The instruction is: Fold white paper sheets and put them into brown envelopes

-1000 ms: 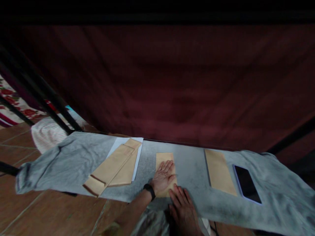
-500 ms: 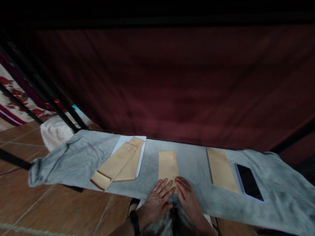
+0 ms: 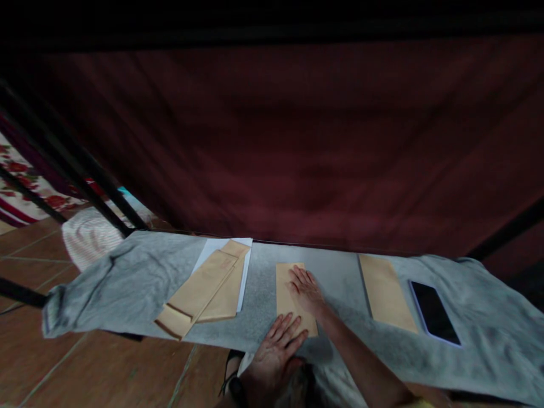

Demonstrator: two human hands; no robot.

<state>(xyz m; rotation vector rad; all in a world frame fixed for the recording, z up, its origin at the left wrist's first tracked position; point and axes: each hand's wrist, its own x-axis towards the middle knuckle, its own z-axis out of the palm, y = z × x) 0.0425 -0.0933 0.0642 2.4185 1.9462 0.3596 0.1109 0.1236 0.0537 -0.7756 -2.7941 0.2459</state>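
Note:
A tan paper envelope (image 3: 284, 292) lies flat on the grey cloth in front of me. My left hand (image 3: 278, 345) rests with spread fingers over its near left corner. Farther up the same envelope, my right hand (image 3: 306, 290) lies flat near the far right part, fingers extended and slightly blurred. On the left, several brown envelopes (image 3: 204, 280) overlap, one with its flap standing open at the near end. White paper (image 3: 245, 277) shows beneath them. To the right lies another tan envelope or stack (image 3: 387, 294).
A phone (image 3: 434, 313) with a dark screen lies at the right. Grey cloth (image 3: 340, 340) covers the narrow bench, bunched at both ends. A dark red curtain (image 3: 272, 158) hangs behind it. Black metal bars (image 3: 96, 181) stand at left, above a tiled floor (image 3: 127, 374).
My right hand has moved from the envelope's near edge up toward its far end. My left hand stays at the near edge, shifted slightly.

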